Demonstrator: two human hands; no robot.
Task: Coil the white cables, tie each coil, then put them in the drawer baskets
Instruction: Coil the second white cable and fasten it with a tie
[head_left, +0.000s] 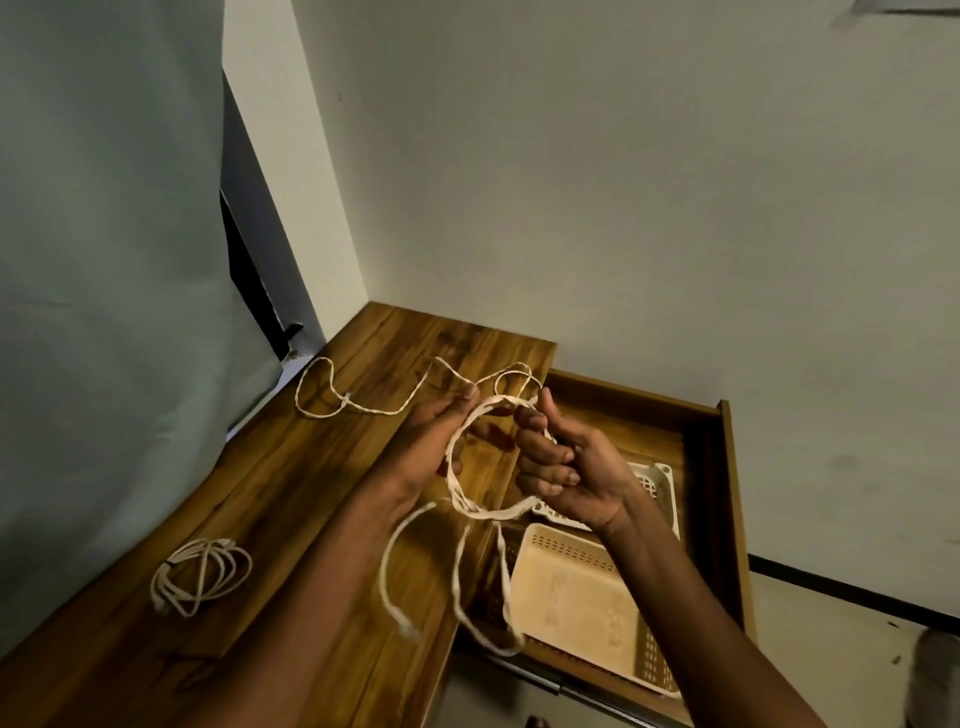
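Cable (457, 467) half-looped above the desk (291, 493) edge, gripped in curled left hand (441, 436) and right hand (566, 467). Loose tails dangling over the open drawer (724, 493). Two baskets (576, 587) inside. Tied coil (200, 574) lying on desk, another cable (363, 405) beyond.

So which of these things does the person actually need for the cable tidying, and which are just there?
Part of the job:
- cable being coiled, held by left hand and right hand
- tied coil on the desk
- loose cable farther back
- two baskets in the open drawer

Just there:
- wooden desk
- curtain
- wall
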